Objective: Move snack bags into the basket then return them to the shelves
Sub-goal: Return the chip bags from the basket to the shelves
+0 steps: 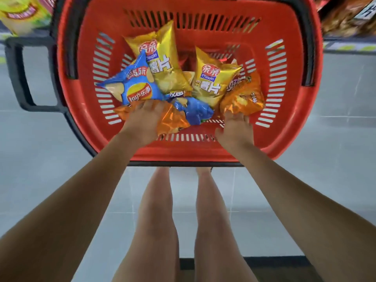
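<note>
Roughly six snack bags (162,66) fill basket (183,148).

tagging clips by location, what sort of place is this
Most likely a shop aisle: a red shopping basket of snack bags, and stocked shelves at the top corners.

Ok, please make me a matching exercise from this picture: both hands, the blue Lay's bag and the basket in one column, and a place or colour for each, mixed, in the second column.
Column one:
1 left hand
2 right hand
3 blue Lay's bag
4 basket

Column two:
a red
b touching the right orange bag
c overlapping a yellow bag
d on the left orange bag

Pairs: 1-d, 2-b, 3-c, 4-a
</note>
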The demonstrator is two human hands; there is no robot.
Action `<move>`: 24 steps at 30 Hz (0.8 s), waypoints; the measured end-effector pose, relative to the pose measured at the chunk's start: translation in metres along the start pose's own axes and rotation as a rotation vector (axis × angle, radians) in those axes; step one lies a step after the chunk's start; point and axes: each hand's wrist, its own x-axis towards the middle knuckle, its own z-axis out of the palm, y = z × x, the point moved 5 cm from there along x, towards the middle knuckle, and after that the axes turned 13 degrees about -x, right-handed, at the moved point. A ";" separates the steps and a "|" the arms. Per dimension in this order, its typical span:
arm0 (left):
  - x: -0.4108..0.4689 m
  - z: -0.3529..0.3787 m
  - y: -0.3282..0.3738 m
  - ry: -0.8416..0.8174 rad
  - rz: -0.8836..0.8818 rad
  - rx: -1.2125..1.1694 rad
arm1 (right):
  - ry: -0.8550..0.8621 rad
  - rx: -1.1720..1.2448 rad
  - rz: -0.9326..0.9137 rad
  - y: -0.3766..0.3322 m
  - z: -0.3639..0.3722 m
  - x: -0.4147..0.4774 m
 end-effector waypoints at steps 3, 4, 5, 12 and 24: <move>0.005 -0.017 -0.013 0.046 0.040 -0.007 | -0.003 0.060 -0.047 -0.019 0.003 0.006; 0.004 -0.022 -0.015 0.071 0.049 -0.022 | 0.000 0.074 -0.074 -0.026 0.003 0.008; 0.003 -0.027 -0.013 0.091 0.062 -0.036 | 0.008 0.090 -0.105 -0.032 0.002 0.011; 0.009 -0.053 0.028 0.162 0.206 0.047 | -0.014 0.283 -0.407 -0.078 -0.018 0.022; 0.017 -0.093 0.059 0.366 0.314 -0.623 | -0.196 1.074 -0.292 -0.064 -0.038 0.039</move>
